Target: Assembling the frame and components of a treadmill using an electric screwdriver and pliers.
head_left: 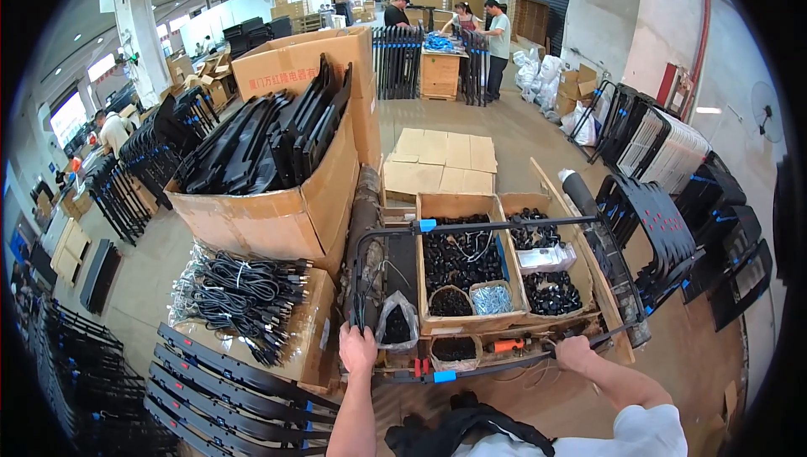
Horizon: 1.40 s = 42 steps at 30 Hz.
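A black tubular metal frame (513, 226) with blue tape patches lies across the workbench in front of me, over the parts boxes. My left hand (358, 349) is closed around its left side bar, where dark cables (361, 310) run up beside the fingers. At the near bar, toward the right, my right hand (576, 353) is closed in a fist on the frame; a thin wire (534, 363) loops next to it. Between the hands lie an orange-and-black tool (508, 345) and a small carton of black parts (455, 348). A clear bag of dark parts (397, 322) sits beside my left hand.
Divided cardboard boxes (471, 322) hold black fittings and silvery screws (491, 298). At left, bundled black cables (244, 289) lie below a large carton (252, 221) of black panels. Frames are stacked lower left (227, 390) and at right (647, 221). Several people work farther off.
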Motion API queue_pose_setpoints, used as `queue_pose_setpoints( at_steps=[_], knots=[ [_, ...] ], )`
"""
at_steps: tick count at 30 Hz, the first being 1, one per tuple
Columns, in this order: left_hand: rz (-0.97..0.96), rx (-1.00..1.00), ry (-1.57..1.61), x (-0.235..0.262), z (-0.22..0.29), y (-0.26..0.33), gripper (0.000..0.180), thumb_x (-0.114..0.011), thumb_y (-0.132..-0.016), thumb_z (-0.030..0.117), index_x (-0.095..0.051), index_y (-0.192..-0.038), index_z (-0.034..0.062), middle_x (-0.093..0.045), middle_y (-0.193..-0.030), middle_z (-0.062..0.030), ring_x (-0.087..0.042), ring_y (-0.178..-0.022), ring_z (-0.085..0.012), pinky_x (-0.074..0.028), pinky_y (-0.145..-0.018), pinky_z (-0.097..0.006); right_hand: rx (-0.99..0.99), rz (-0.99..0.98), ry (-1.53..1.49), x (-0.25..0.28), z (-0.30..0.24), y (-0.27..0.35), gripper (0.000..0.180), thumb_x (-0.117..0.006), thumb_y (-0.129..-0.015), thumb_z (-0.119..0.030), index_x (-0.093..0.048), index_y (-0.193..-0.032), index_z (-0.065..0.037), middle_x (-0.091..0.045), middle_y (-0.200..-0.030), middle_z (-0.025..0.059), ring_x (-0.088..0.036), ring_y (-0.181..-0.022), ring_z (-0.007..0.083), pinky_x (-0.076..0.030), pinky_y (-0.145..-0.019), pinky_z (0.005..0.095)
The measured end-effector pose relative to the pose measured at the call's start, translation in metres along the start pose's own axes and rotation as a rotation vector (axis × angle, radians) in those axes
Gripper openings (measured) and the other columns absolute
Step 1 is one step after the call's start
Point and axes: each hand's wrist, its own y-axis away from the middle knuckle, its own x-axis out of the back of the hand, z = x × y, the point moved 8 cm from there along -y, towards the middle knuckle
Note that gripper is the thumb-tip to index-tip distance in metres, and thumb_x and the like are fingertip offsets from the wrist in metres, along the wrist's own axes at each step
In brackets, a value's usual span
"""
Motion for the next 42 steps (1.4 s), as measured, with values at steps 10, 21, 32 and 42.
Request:
queue_pose_setpoints(
  at_steps=[10,21,32,42],
  knots=[
    [0.008,0.002,0.007,0.005,0.003,0.000,0.035,-0.063,-0.097,0.029,-0.074,-0.105,-0.0043,-0.062,-0.140,-0.0218,-0.061,-0.125,-0.0414,-0.051,-0.104,-0.049,0.044,0.234,-0.091,-0.010,0.007,-0.003,0.043,-0.053,-0.103,-0.043,-0.071,-0.096,-0.005,-0.077,-0.086,0.0166,-0.078,-0.082,0.0345,-0.061,-0.071,0.0503],
    [0.048,-0.019,-0.017,-0.001,0.000,-0.001,0.036,-0.063,-0.097,0.028,-0.073,-0.105,-0.0050,-0.062,-0.141,-0.0231,-0.060,-0.125,-0.0419,-0.050,-0.105,-0.050,-0.012,-0.066,-0.043,-0.053,0.020,-0.003,0.057,-0.070,-0.089,-0.060,-0.077,-0.101,-0.005,-0.079,-0.100,0.0185,-0.078,-0.093,0.0336,-0.062,-0.081,0.0462],
    [0.006,0.022,-0.006,0.002,0.001,-0.001,0.035,-0.064,-0.096,0.028,-0.074,-0.104,-0.0045,-0.062,-0.140,-0.0227,-0.062,-0.124,-0.0419,-0.052,-0.103,-0.051,-0.017,0.133,-0.083,-0.004,-0.002,0.002,0.032,-0.068,-0.088,-0.036,-0.084,-0.104,-0.014,-0.081,-0.108,0.0131,-0.079,-0.101,0.0284,-0.061,-0.084,0.0450],
    [0.000,0.020,-0.002,0.002,-0.001,-0.001,0.037,-0.062,-0.097,0.030,-0.074,-0.109,-0.0037,-0.061,-0.142,-0.0220,-0.061,-0.126,-0.0417,-0.051,-0.105,-0.051,0.098,0.232,-0.188,-0.003,-0.001,-0.005,0.040,-0.064,-0.095,-0.037,-0.062,-0.108,0.001,-0.077,-0.091,0.0216,-0.077,-0.088,0.0382,-0.061,-0.071,0.0517]
  ],
)
